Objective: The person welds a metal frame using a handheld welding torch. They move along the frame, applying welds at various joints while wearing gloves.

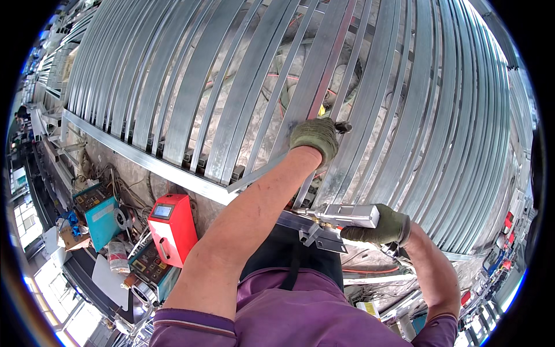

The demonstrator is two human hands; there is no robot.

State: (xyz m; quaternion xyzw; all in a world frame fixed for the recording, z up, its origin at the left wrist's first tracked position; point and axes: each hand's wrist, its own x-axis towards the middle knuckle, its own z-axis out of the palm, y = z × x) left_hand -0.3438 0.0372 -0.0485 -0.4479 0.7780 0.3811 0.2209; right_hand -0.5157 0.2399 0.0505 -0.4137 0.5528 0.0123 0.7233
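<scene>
A big frame (144, 159) of grey steel tubes fills the far half of the view, its long bars fanning away from a cross rail that runs from far left toward the near middle. The left hand (315, 137), in an olive glove, reaches out over the bars and lies palm down on one bar (324, 75) near the middle of the frame, fingers curled over its edge; a small dark object sticks out at the fingertips, too small to tell what it is. The right hand (381, 226), also gloved, is nearer and to the right, closed round the rear of a silver torch (347, 215) that lies roughly level, its thin nozzle pointing left and touching or almost touching the near end of the bars where they meet the rail. A small metal bracket (324, 238) sits just under the torch body. Below the frame, on the left, stand a red welder (173, 226) with a small screen, a teal box (101, 215) farther left, and a tangle of cables (124, 191) between them and the rail. The person's purple shirt (300, 315) fills the near edge.
</scene>
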